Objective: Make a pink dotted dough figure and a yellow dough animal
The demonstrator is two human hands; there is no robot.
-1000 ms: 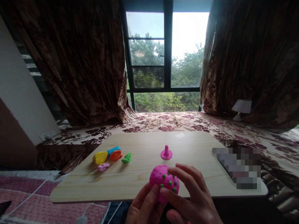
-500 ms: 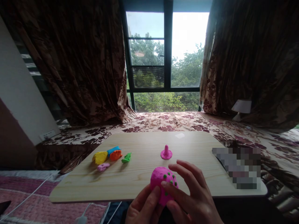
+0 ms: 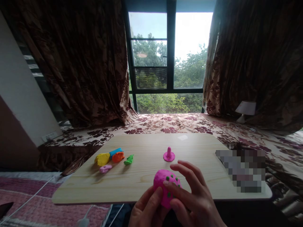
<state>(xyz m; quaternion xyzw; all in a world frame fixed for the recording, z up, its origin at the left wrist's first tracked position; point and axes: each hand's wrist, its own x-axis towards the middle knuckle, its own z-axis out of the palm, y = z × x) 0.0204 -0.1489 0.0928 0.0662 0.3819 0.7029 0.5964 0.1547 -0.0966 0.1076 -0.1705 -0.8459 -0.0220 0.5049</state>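
Observation:
Near the front edge of the board, my left hand [image 3: 147,206] grips a rounded lump of pink modelling clay [image 3: 161,176] dotted with small green clay spots. Its thumb lies against the near side of the lump. My right hand [image 3: 197,198] has its index finger laid on the spotted face and its thumb at the lower edge, so the clay sits between them. The other right fingers are raised and apart, covering some of the spots. Beyond the hands stands a pink clay piece [image 3: 169,155], a flat disc with an upright peg.
On the left of the wooden board [image 3: 146,145] lie yellow [image 3: 102,159], blue [image 3: 115,152], orange [image 3: 117,156], green [image 3: 129,160] and pale pink [image 3: 105,169] clay lumps. A blurred-out item [image 3: 246,173] rests at the right. A lamp [image 3: 245,108] stands farther back.
My right index finger has shifted slightly up the spotted face, and the pink lump has turned a little. The view has moved slightly; the other clay pieces stay in place.

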